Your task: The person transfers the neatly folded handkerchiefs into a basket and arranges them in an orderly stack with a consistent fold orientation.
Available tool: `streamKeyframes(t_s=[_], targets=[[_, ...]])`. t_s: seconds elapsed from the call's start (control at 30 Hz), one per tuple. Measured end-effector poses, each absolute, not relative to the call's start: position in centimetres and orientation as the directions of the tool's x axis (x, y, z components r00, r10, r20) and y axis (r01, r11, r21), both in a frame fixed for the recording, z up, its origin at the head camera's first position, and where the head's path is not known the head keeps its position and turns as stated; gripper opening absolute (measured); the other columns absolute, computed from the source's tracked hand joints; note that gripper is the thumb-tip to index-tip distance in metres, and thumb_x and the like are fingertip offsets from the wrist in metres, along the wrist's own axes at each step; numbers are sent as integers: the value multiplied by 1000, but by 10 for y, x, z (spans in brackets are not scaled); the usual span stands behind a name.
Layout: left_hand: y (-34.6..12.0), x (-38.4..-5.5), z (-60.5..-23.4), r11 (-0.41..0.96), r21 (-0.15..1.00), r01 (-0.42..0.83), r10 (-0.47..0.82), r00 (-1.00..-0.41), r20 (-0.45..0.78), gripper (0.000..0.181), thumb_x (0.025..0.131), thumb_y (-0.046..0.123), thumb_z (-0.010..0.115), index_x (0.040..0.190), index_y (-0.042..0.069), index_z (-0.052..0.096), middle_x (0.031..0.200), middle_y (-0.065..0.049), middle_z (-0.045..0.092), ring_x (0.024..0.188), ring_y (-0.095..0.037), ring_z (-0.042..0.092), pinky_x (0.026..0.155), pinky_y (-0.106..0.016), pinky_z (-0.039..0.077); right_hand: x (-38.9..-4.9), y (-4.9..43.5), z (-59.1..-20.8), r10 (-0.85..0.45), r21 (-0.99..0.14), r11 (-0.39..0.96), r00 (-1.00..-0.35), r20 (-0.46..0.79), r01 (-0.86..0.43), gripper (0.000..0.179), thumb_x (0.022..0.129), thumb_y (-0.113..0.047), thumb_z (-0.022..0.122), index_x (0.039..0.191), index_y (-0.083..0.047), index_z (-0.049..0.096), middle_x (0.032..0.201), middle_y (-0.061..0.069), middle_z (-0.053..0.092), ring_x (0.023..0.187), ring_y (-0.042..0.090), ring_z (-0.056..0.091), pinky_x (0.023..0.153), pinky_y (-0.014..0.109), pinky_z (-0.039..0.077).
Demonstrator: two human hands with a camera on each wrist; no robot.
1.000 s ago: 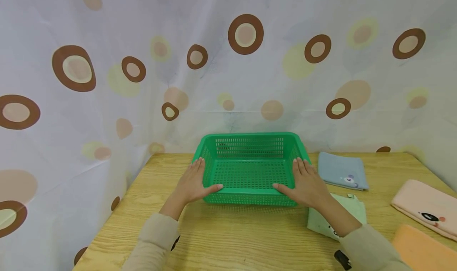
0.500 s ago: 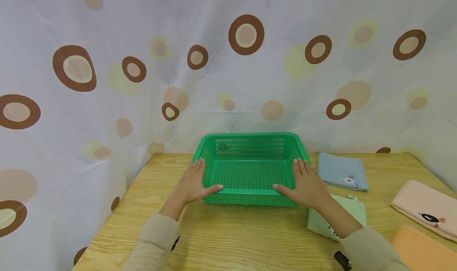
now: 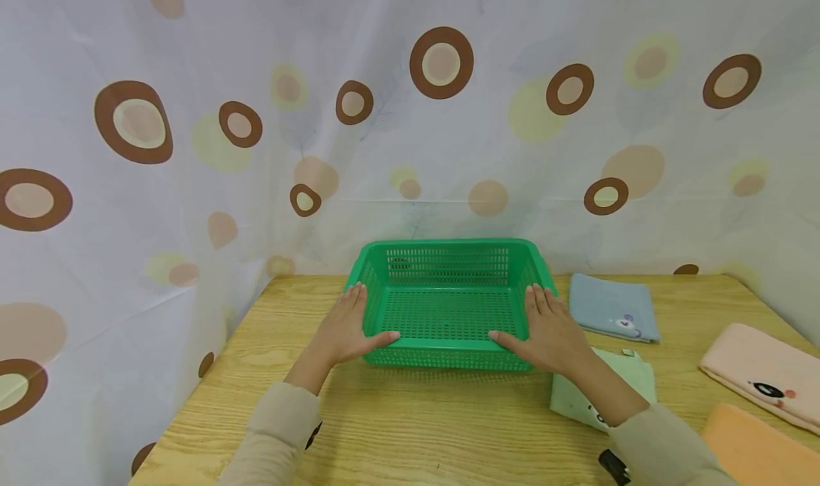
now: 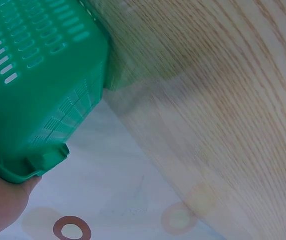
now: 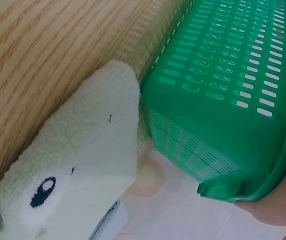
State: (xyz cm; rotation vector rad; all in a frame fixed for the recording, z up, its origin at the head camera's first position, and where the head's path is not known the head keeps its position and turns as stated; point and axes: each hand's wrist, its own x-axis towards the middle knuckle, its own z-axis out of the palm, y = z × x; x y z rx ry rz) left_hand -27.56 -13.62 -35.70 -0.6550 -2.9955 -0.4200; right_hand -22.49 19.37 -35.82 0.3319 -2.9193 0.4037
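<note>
A green plastic basket point(image 3: 448, 345) with slotted walls stands on the wooden table, and nothing lies inside it. My left hand point(image 3: 341, 331) rests on its near left corner, fingers straight along the side rim and thumb on the front rim. At the near right corner my right hand point(image 3: 554, 335) lies the same way, thumb pointing inward. Part of the left hand point(image 4: 1, 205) shows at the rim in the left wrist view. A folded pale green towel point(image 5: 87, 145) with an embroidered face lies close beside the basket, partly hidden under my right forearm in the head view.
On the right of the wooden table point(image 3: 410, 429) lie a folded blue towel point(image 3: 608, 304), a pink one point(image 3: 762, 372) with a face, and an orange one point(image 3: 762, 447) cut off by the frame. A patterned curtain point(image 3: 410, 144) hangs behind the table.
</note>
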Motion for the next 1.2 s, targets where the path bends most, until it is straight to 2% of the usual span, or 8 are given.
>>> streamKeyframes(t_s=[1.2], targets=[[-137,-260,-357,870,250,424,406,-906,121,102,82,65,51,145,-8,15,153,-23,16,143,-35,13,119,-43,12,-209,192,-359,-200,-251,935,-957,212,-251,101,85,-63,48,138,18,23,146,36,21,135,51,19,111,60,19]])
